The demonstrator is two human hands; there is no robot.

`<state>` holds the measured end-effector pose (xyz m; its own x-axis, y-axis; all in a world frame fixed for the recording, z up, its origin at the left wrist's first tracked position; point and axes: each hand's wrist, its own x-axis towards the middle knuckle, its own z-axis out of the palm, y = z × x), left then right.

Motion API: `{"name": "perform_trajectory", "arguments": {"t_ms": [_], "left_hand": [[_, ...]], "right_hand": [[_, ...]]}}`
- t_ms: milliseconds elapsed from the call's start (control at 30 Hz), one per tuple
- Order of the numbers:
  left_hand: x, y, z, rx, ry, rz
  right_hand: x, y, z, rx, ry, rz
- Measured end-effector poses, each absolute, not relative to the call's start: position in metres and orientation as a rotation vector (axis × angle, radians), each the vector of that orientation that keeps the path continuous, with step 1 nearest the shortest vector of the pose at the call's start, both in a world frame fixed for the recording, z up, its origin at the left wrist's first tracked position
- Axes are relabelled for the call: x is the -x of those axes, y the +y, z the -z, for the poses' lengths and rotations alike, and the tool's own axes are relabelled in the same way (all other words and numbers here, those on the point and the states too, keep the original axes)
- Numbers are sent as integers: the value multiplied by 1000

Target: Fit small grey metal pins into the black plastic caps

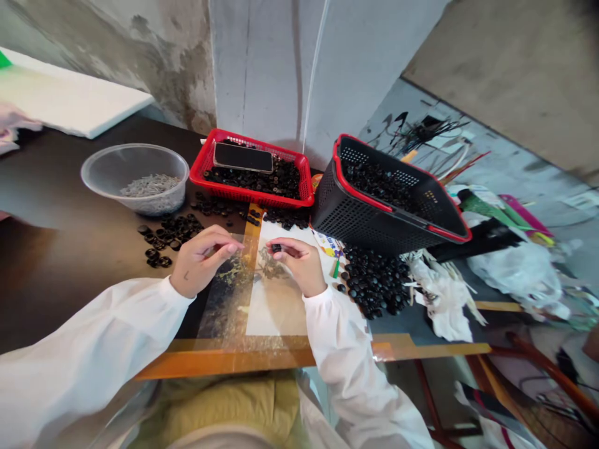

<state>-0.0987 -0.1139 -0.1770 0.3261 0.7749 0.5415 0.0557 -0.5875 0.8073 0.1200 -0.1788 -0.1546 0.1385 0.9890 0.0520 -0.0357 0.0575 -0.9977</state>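
My right hand [299, 262] pinches a small black plastic cap [276, 247] between thumb and fingertips, above a white sheet [276, 305]. To its left, my left hand [201, 259] has thumb and forefinger pressed together and pointing toward the cap; whatever is in that pinch is too small to make out. The two hands are apart. Loose black round pieces [173, 232] lie just beyond my left hand. A heap of black caps [377, 280] sits to the right of my right hand.
A clear plastic bowl [100, 174] holds small silvery metal pieces. Behind, a red basket [253, 198] carries black pieces and a phone [243, 157]. A tall black basket [360, 215] with red handles stands right. White gloves [442, 299] lie near the table's right edge.
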Motion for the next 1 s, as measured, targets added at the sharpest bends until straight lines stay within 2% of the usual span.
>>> {"name": "perform_trajectory", "arguments": {"t_ms": [233, 400, 500, 733, 1000], "left_hand": [[101, -104, 174, -1992, 856, -1188], [103, -102, 179, -2632, 544, -845], [106, -99, 182, -2776, 442, -711], [111, -88, 191, -2673, 461, -671], [100, -94, 197, -2650, 562, -686]], "right_hand": [[-182, -215, 140, 1588, -1113, -324], [-243, -251, 149, 2102, -1283, 32], [-266, -264, 157, 2207, -1431, 257], [-272, -261, 161, 2252, -1696, 372], [-206, -197, 131, 2073, -1862, 290]]}}
